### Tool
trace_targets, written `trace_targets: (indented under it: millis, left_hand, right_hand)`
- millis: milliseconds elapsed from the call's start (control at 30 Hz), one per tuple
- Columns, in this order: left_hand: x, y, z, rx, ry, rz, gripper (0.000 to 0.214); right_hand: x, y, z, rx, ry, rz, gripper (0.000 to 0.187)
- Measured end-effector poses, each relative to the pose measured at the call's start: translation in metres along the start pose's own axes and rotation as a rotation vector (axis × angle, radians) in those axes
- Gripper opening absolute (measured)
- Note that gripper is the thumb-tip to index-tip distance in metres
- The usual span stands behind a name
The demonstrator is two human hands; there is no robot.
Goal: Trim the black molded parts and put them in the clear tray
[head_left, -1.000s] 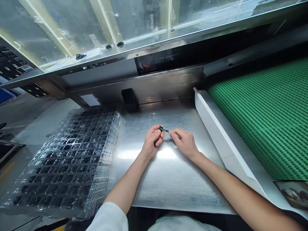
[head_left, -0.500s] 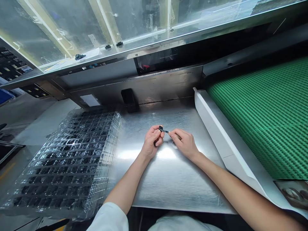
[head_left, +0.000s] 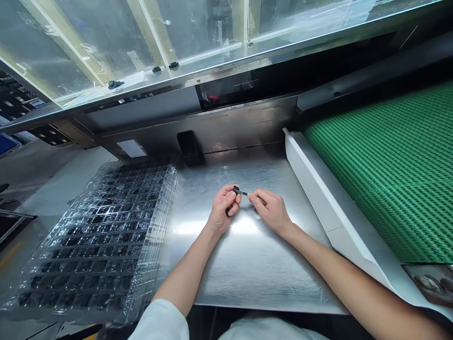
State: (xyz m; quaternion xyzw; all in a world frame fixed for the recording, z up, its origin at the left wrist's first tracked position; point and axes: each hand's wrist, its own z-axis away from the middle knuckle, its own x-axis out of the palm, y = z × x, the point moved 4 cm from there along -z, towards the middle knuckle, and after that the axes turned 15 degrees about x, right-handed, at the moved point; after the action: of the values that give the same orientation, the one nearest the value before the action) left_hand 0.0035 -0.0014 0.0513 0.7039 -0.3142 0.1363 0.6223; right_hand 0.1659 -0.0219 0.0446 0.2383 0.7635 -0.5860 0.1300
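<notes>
Your left fingers [head_left: 228,200] are clamped on a small black part [head_left: 235,189], your right fingers [head_left: 260,194] on a slim tool [head_left: 244,193], above the shiny metal table [head_left: 255,269]. Beside the green conveyor [head_left: 392,165], no writing is readable.

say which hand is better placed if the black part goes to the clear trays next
Probably the left hand: it pinches the black part and is nearer the clear trays; the right hand is farther off.

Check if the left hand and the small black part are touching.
Touching. The head view shows it plainly: the left hand pinches the small black part at its thumb tip, with no gap between them.
</notes>
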Motion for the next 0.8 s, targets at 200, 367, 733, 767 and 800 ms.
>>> trace_targets:
  millis: [200, 367, 733, 767, 800]
  left_hand:
    - [0.001, 0.000, -0.001, -0.010, -0.004, 0.015, 0.049]
    - [0.002, 0.000, -0.001, -0.027, -0.002, 0.035, 0.046]
    - [0.014, -0.012, 0.011, -0.186, -0.098, -0.031, 0.045]
    - [0.014, -0.013, 0.011, -0.183, -0.095, -0.042, 0.045]
    - [0.014, -0.014, 0.011, -0.184, -0.089, -0.044, 0.045]
  right_hand:
    - [-0.002, 0.000, -0.001, -0.001, 0.023, 0.009, 0.052]
    - [-0.009, 0.002, -0.003, 0.076, 0.079, -0.091, 0.050]
    - [0.003, -0.001, 0.002, 0.109, -0.056, -0.190, 0.045]
    - [0.002, 0.000, 0.002, 0.105, -0.035, -0.174, 0.049]
    - [0.002, 0.002, 0.001, 0.105, -0.013, -0.160, 0.052]
